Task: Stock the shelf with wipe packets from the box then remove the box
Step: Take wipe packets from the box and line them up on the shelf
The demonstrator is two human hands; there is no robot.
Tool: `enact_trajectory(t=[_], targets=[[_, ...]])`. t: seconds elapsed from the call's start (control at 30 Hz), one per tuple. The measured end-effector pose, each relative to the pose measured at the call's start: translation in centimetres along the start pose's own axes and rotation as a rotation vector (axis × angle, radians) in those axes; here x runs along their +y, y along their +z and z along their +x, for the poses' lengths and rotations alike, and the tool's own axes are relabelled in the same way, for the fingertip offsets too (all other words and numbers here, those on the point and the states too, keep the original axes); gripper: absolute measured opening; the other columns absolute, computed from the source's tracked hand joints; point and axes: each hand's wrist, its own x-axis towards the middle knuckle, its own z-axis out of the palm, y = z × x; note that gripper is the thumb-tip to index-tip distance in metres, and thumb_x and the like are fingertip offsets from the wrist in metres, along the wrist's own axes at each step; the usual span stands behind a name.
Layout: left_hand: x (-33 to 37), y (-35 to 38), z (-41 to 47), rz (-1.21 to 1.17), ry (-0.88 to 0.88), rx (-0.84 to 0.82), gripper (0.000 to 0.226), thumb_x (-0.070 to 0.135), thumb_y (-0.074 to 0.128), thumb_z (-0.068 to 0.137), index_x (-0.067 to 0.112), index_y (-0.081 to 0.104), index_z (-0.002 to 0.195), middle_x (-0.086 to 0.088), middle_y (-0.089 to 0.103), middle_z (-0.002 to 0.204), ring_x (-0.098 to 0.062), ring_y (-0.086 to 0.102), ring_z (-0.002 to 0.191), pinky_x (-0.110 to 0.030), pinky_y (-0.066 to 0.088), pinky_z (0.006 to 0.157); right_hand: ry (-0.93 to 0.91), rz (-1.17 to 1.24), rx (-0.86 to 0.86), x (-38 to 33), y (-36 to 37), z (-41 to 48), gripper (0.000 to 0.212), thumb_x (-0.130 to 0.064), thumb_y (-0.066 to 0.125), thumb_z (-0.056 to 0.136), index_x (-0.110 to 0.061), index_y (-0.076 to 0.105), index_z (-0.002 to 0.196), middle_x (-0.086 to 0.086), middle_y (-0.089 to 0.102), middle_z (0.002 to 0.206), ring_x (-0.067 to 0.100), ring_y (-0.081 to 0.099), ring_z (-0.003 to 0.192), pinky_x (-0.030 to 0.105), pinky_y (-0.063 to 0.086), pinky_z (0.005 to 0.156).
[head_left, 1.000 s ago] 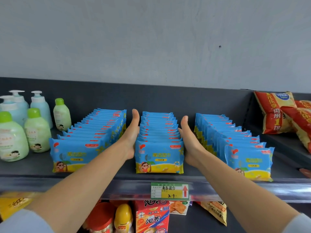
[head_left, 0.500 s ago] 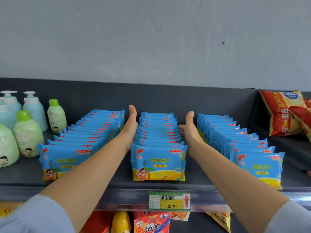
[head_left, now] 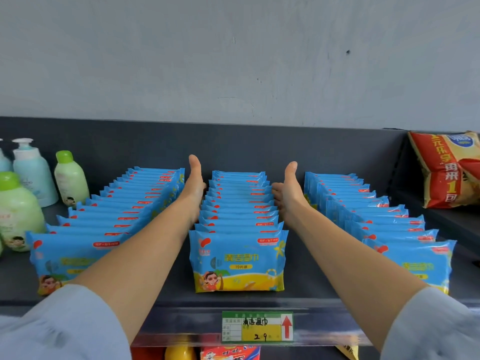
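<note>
The middle row of wipe packets (head_left: 239,203) stands on the dark shelf (head_left: 176,292), directly above the price tag (head_left: 257,326). The left hand (head_left: 193,188) lies flat against that row's left side and the right hand (head_left: 289,193) against its right side. Both thumbs point up and neither hand grasps anything. The left fingers are hidden, probably straight. Further packet rows (head_left: 117,216) flank the middle row on either side.

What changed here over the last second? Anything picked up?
The left hand and right hand slid further back along the sides of the middle row of wipe packets, thumbs up. Nothing was picked up or let go. The other rows and bottles stayed put.
</note>
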Motion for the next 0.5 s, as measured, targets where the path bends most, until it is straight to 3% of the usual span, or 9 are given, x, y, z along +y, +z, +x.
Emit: enact_trajectory(t=[0.07, 0.17, 0.3, 0.5], targets=[[0.1, -0.1, 0.6, 0.036, -0.004, 0.02, 0.094, 0.083, 0.018, 0.08, 0.005, 0.057, 0.117, -0.009, 0.066, 0.072, -0.021, 0.066, 0.05, -0.024, 0.05, 0.037, 0.004, 0.008, -0.004, 0.0, 0.0, 0.3, 0.089, -0.077, 0.014, 0.086, -0.007, 0.051, 0.128, 0.011, 0.061, 0.126, 0.029, 0.059, 0.114, 0.046, 0.039, 0.108], [0.0, 0.0, 1.0, 0.077, -0.032, -0.087, 0.096, 0.087, 0.015, 0.076, 0.005, 0.061, 0.091, -0.013, 0.066, 0.093, -0.025, 0.065, 0.072, -0.033, 0.053, 0.063, 0.025, 0.058, -0.066, 0.0, 0.4, 0.7, 0.087, -0.078, 0.015, 0.086, -0.007, 0.061, 0.107, 0.012, 0.07, 0.108, 0.028, 0.068, 0.098, 0.043, 0.049, 0.099], [0.0, 0.0, 0.9, 0.101, -0.027, -0.108, 0.093, 0.083, 0.014, 0.08, 0.004, 0.061, 0.082, -0.011, 0.068, 0.081, -0.024, 0.065, 0.068, -0.026, 0.055, 0.052, 0.025, 0.063, -0.07, 0.0, 0.5, 0.7, 0.077, -0.074, 0.015, 0.089, -0.011, 0.06, 0.09, 0.011, 0.07, 0.098, 0.025, 0.069, 0.087, 0.038, 0.053, 0.089], [0.2, 0.2, 1.7, 0.12, 0.023, -0.023, 0.082, 0.083, 0.016, 0.081, 0.011, 0.057, 0.079, -0.011, 0.066, 0.091, -0.025, 0.065, 0.076, -0.034, 0.052, 0.068, 0.026, 0.056, -0.039, -0.4, 0.6, 1.0, 0.073, -0.071, 0.015, 0.091, -0.009, 0.053, 0.088, 0.005, 0.065, 0.085, 0.024, 0.066, 0.089, 0.038, 0.05, 0.095]])
